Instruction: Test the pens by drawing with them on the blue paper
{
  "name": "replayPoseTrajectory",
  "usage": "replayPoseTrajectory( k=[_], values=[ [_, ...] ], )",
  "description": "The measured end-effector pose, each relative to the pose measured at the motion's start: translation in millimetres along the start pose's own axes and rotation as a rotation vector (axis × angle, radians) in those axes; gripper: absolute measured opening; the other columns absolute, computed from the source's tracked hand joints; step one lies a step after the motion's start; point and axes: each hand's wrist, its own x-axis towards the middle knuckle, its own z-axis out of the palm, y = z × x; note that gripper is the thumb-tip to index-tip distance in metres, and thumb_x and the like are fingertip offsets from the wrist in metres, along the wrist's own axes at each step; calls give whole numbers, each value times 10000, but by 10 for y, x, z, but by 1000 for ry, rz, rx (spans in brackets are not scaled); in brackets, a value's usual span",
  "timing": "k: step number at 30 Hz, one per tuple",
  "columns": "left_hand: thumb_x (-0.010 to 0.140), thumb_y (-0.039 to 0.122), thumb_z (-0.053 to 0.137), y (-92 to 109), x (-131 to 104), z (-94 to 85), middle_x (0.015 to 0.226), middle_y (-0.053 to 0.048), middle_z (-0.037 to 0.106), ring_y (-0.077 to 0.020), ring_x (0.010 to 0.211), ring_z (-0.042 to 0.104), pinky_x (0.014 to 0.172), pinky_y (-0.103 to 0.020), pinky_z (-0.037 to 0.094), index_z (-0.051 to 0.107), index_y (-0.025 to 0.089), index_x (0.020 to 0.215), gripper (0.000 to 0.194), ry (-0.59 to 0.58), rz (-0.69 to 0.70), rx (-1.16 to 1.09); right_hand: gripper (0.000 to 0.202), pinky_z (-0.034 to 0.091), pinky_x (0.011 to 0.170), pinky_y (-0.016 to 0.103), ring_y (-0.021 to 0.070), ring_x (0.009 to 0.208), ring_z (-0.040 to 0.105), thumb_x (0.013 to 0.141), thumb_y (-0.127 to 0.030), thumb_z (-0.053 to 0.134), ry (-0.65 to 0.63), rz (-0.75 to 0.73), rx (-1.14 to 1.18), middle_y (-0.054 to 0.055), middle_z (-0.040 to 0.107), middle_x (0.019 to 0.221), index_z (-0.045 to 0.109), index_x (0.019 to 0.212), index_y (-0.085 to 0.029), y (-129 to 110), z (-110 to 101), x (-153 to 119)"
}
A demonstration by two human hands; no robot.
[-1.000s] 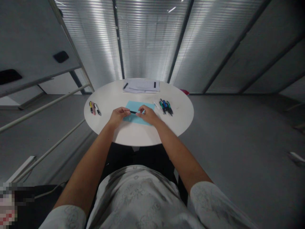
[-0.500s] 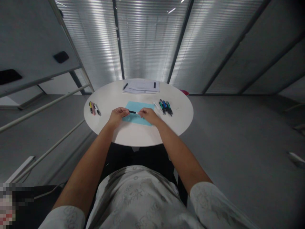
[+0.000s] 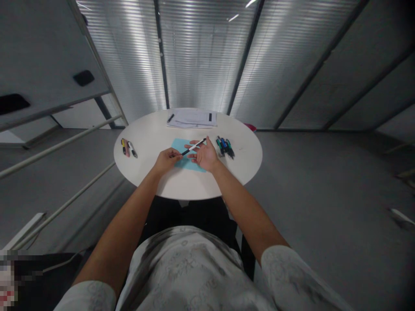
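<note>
Over a light blue sheet [image 3: 185, 165] on the round white table [image 3: 188, 185], my left hand [image 3: 167, 160] pinches the dark end of a black-and-white pen [image 3: 194, 146]. The pen slants up to the right, across the fingers of my right hand [image 3: 206, 155]. That hand is turned palm up with its fingers spread, and the pen's far end lies near its thumb. Just right of it lies a group of dark pens [image 3: 225, 147] with green and blue parts.
Papers [image 3: 191, 118] with a dark pen on them lie at the table's far edge. Several markers [image 3: 129, 148] are at the left. A metal rail [image 3: 61, 145] runs beside the table on the left, and blinds stand behind.
My right hand has opened and turned palm up. The pen has tilted from nearly level to slanting up right, showing more of its white part. My left hand has shifted slightly right.
</note>
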Motion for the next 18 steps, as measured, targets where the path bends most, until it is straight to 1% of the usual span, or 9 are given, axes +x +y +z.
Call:
replayPoseTrajectory(
  k=[2, 5, 8, 10, 14, 18],
  values=[
    [687, 361, 742, -15, 0, 4, 727, -34, 664, -134, 633, 547, 645, -274, 404, 661, 183, 781, 217, -19, 32, 62, 660, 474, 508, 285, 183, 624, 606, 818, -816, 265, -15, 14, -22, 64, 661, 798, 545, 848, -219, 7, 23, -5],
    [671, 313, 749, -2, -16, -1, 836, -57, 696, -187, 781, 603, 769, -317, 437, 692, 207, 861, 225, -29, 100, 216, 616, 447, 513, 274, 162, 597, 549, 824, -800, 259, 62, -104, -3, 52, 613, 757, 464, 748, -223, -25, -49, 8],
    [654, 259, 741, 34, -37, -8, 876, -68, 696, -245, 905, 603, 866, -362, 425, 729, 231, 822, 171, -28, 136, 404, 568, 407, 499, 271, 156, 571, 495, 849, -759, 237, 161, -218, -5, 38, 550, 707, 392, 695, -235, -91, -198, 1],
    [669, 245, 713, 50, -45, -10, 880, -74, 691, -266, 943, 595, 895, -379, 419, 741, 238, 781, 116, -38, 133, 474, 561, 389, 503, 279, 160, 565, 468, 848, -758, 222, 193, -256, -48, 34, 526, 694, 367, 685, -241, -127, -274, -27],
    [708, 247, 658, 52, -48, -5, 902, -77, 691, -265, 942, 590, 906, -389, 416, 750, 242, 769, 111, -29, 155, 541, 580, 391, 546, 304, 175, 602, 476, 831, -788, 250, 138, -311, -121, 44, 545, 726, 416, 715, -244, -159, -299, -101],
    [716, 255, 638, 41, -43, -4, 880, -85, 682, -258, 898, 580, 885, -396, 415, 748, 234, 755, 119, -17, 170, 539, 594, 396, 557, 309, 179, 626, 488, 824, -804, 266, 104, -306, -219, 59, 578, 772, 439, 734, -242, -176, -258, -142]
  ],
)
